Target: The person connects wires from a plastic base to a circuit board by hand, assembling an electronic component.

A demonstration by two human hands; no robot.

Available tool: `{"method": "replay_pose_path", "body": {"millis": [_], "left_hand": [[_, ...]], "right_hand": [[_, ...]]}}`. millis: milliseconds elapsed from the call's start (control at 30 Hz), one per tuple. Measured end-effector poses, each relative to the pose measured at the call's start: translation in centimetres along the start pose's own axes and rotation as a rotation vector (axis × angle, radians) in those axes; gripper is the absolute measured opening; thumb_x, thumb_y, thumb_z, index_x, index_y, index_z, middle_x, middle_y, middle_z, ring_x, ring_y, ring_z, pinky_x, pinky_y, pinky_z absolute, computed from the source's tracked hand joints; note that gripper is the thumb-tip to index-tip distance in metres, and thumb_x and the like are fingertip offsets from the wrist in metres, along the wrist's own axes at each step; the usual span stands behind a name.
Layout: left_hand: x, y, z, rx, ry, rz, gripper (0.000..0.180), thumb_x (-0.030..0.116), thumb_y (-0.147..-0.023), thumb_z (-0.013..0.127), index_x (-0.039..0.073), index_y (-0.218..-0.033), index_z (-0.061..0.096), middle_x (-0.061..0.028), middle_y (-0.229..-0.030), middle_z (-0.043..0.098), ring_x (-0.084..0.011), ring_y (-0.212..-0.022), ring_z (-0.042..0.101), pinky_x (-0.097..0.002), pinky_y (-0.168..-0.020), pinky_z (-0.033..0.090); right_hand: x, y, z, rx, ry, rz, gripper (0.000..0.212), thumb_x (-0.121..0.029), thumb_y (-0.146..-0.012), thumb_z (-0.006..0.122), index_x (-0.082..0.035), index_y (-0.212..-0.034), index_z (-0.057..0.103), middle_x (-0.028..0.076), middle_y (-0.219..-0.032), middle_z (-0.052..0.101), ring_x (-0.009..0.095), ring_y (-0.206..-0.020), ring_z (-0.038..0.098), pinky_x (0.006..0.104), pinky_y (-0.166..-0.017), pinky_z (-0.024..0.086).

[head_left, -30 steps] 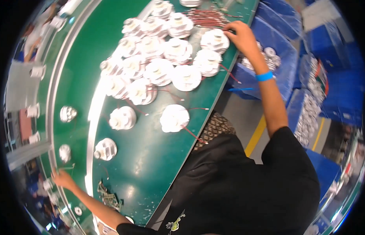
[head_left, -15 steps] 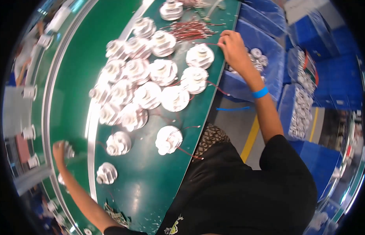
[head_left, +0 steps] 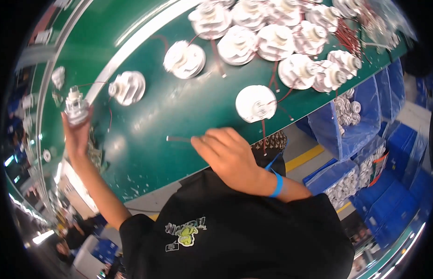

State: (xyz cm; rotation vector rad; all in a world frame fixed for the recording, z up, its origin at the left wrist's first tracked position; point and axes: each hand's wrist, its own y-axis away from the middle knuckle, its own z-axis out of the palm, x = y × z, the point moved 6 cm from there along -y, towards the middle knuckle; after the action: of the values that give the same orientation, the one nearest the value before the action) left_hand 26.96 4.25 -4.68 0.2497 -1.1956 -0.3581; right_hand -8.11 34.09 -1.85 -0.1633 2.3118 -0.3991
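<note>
My left hand (head_left: pixel 77 135) holds up a white round finned housing (head_left: pixel 76 111) with a stepped neck on top, over the left end of the green bench. Close to it on the bench lies another white finned housing (head_left: pixel 130 88) with a thin red wire. My right hand (head_left: pixel 228 156) is closed over the bench's near edge, its fingertips pinching a short red wire lead (head_left: pixel 180 139) that ends in a small white connector. Above that hand a white disc-shaped housing (head_left: pixel 256 103) lies flat with red wires trailing from it.
Several white housings (head_left: pixel 237 45) crowd the far side of the green bench (head_left: pixel 170 111). A bundle of red wire leads (head_left: pixel 349 39) lies at the far right. Blue lined bins (head_left: pixel 367 116) holding white parts stand beside the bench. A green belt (head_left: pixel 93 51) runs along the left.
My view has turned. My right hand has come from the wire bundle to the bench's near edge with a red lead. My left hand has lifted a housing from the belt side.
</note>
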Motion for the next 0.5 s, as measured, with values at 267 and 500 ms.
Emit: {"method": "replay_pose_path", "body": {"millis": [267, 500], "left_hand": [[-13.3, 19.0, 3.6, -0.098, 0.297, -0.055, 0.102, 0.028, -0.064, 0.087, 0.001, -0.143, 0.028, -0.0186, -0.139, 0.042, -0.0359, -0.130, 0.040, -0.0557, -0.116, 0.021], [-15.7, 19.7, 9.8, 0.027, -0.359, 0.394, 0.088, -0.002, -0.058, 0.085, 0.004, -0.130, 0.033, -0.0232, -0.133, 0.048, -0.0338, -0.130, 0.043, -0.0434, -0.107, 0.037]], "right_hand": [[1.1, -2.7, 3.2, -0.033, 0.226, 0.136, 0.037, -0.006, -0.071, 0.071, 0.000, -0.105, 0.059, 0.014, -0.110, 0.055, 0.031, -0.107, 0.052, 0.0405, -0.087, 0.042], [1.2, -4.4, 6.4, -0.057, 0.046, -0.086, 0.018, -0.006, -0.076, 0.068, -0.003, -0.091, 0.059, 0.010, -0.100, 0.059, 0.027, -0.096, 0.055, 0.0381, -0.082, 0.042]]}}
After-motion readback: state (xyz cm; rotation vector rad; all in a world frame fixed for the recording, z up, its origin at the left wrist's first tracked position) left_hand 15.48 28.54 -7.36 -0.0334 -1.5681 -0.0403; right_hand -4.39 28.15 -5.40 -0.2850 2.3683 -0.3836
